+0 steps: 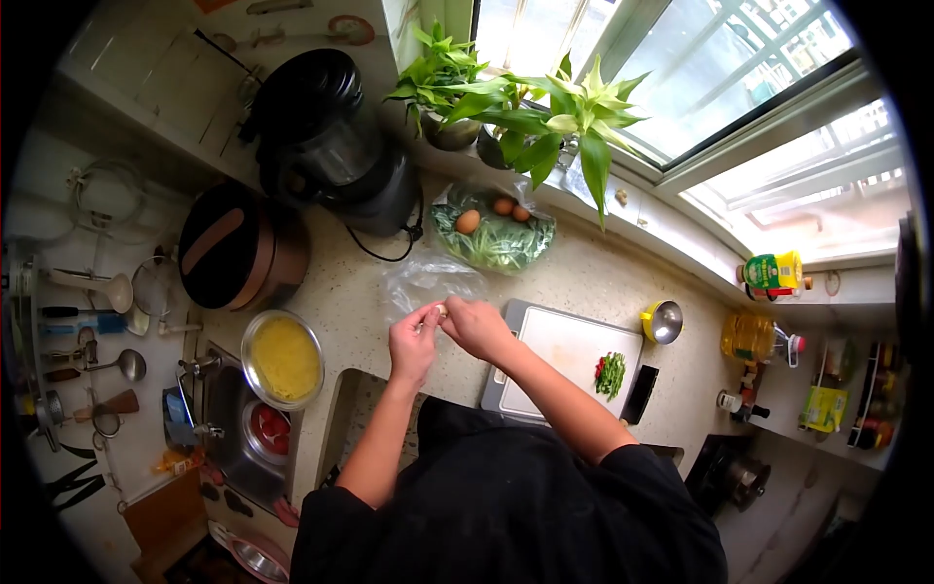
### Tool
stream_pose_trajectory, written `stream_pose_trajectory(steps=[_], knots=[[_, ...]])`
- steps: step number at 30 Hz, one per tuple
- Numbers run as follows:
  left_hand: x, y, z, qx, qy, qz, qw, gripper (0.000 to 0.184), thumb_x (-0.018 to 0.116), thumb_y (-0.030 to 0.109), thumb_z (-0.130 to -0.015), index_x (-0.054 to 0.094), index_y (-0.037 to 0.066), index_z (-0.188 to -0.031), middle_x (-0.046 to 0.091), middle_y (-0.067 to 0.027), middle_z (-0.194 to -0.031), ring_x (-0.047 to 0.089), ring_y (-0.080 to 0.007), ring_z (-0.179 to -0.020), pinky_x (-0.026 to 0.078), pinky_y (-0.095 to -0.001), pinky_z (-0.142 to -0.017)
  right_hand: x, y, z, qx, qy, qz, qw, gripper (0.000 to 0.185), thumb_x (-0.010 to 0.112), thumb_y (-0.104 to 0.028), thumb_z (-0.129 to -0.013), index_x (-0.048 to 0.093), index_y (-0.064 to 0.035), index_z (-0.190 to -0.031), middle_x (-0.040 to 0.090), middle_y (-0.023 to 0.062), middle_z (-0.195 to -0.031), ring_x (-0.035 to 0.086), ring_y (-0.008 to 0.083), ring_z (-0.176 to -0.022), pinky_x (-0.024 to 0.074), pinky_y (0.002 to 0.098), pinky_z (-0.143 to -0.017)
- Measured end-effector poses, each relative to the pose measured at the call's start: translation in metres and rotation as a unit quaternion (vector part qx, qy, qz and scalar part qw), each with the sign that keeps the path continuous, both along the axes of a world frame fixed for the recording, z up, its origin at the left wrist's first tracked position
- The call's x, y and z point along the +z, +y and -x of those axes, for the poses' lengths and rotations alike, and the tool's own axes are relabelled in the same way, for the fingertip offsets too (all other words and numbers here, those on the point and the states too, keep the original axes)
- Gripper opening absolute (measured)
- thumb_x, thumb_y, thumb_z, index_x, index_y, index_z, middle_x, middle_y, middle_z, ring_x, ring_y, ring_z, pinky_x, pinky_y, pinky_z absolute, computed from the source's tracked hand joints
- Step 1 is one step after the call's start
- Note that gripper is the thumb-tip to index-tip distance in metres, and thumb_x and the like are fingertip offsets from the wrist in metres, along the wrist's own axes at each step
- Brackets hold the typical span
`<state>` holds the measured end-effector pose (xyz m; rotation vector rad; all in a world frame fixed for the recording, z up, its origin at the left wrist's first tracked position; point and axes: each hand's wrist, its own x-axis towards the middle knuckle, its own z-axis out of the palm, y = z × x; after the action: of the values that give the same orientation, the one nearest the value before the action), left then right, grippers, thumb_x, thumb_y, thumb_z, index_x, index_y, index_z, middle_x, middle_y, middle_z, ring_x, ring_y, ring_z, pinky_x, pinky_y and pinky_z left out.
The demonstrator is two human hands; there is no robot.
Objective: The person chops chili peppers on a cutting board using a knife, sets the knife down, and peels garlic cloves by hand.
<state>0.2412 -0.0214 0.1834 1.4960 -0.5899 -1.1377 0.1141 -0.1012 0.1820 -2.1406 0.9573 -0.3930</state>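
My left hand (413, 343) and my right hand (475, 326) meet above the counter, fingers pinched together. Between the fingertips is a small pale piece (443, 310) that looks like a garlic clove. Just beyond them lies a crumpled clear plastic bag (413, 282). Behind it, another bag of leafy greens (496, 248) has several brown eggs (468, 222) on top. Below and right of my right hand is a white cutting board (550, 341) with grey edges. Chopped green and red peppers (610, 376) sit at its right end.
A bowl of yellow shreds (282, 360) stands left, by the sink (219, 443) holding a bowl of red food (270, 428). Behind are a rice cooker (233, 248) and blender (331, 146). A small yellow-sided bowl (666, 322) and black knife-like object (640, 394) lie right.
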Motion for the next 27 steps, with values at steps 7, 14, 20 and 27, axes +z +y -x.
stream_pose_trajectory(steps=[7, 14, 20, 27], knots=[[0.0, -0.003, -0.014, 0.001, 0.143, -0.047, 0.989, 0.025, 0.06, 0.018, -0.102, 0.069, 0.001, -0.118, 0.058, 0.0067, -0.072, 0.031, 0.0007, -0.047, 0.022, -0.0206, -0.042, 0.008, -0.012, -0.001, -0.005, -0.061, -0.104, 0.993, 0.028, 0.062, -0.029, -0.093, 0.061, -0.0003, -0.096, 0.067, 0.0234, -0.081, 0.064, 0.0441, -0.076, 0.0501, 0.0504, -0.066], [-0.004, -0.009, -0.022, -0.014, 0.204, -0.05, 0.978, 0.026, 0.057, 0.016, -0.102, 0.068, 0.0, -0.119, 0.066, 0.0017, -0.085, 0.033, 0.0008, -0.045, 0.024, -0.0199, -0.041, 0.012, -0.014, 0.002, 0.004, -0.098, -0.122, 0.988, 0.023, 0.057, -0.023, -0.095, 0.063, -0.0016, -0.101, 0.067, 0.0232, -0.085, 0.063, 0.0438, -0.08, 0.05, 0.0492, -0.07], [-0.007, -0.012, -0.03, -0.037, 0.223, -0.045, 0.973, 0.026, 0.057, 0.014, -0.101, 0.068, -0.002, -0.119, 0.069, -0.0004, -0.087, 0.034, 0.0012, -0.046, 0.023, -0.0185, -0.042, 0.007, -0.02, 0.006, 0.033, -0.125, -0.107, 0.986, 0.019, 0.056, -0.02, -0.096, 0.062, -0.0021, -0.101, 0.067, 0.0216, -0.09, 0.063, 0.0428, -0.084, 0.0504, 0.0484, -0.072], [-0.009, -0.015, -0.032, -0.054, 0.199, -0.049, 0.977, 0.023, 0.059, 0.011, -0.1, 0.069, -0.001, -0.117, 0.067, 0.0001, -0.085, 0.033, 0.001, -0.046, 0.023, -0.0183, -0.041, 0.02, -0.018, 0.004, 0.013, -0.039, -0.016, 0.999, 0.016, 0.06, -0.02, -0.093, 0.06, -0.0037, -0.093, 0.066, 0.0172, -0.083, 0.064, 0.0411, -0.077, 0.0519, 0.0494, -0.067]])
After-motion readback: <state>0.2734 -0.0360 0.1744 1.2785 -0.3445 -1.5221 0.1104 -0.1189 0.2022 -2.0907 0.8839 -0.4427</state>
